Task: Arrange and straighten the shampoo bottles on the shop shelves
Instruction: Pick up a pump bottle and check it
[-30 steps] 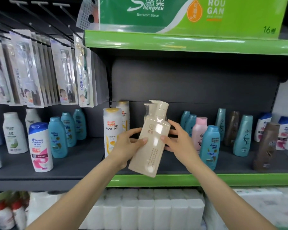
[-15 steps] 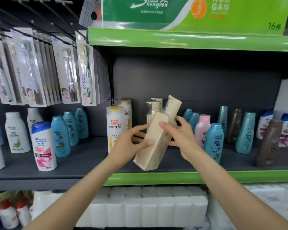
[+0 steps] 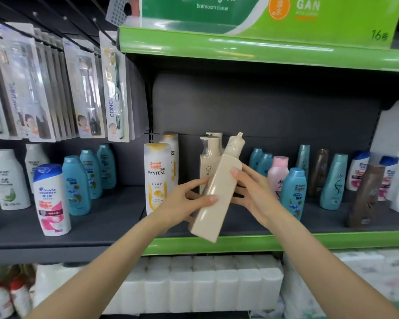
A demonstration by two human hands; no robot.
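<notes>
Head view shows a tall beige pump bottle held off the shelf, tilted with its pump head up to the right and its base low over the green front edge. The left hand grips the lower body, thumb curled across the near face and fingers wrapped behind. The right hand holds it higher, thumb pressing the near face just below the shoulder and fingers curled round the far side. Both hands are therefore closed on this one bottle.

Behind it stand two matching beige pump bottles, upright, just right of the Pantene bottle. A blue bottle and a pink bottle stand near to the right.

By its look the bottle is rigid plastic with flat, square sides, and it seems sealed in clear film, which probably makes it slick. If full, it is likely fairly heavy, with weight spread along the body. The flat faces are the sound place to take hold: one hand low, near the base, and one under the shoulder, as now. The pump head looks like the weak part and a poor handle; lifting by it could strain the neck. When it is set down, the narrow base may let so tall a bottle tip into its neighbours.
</notes>
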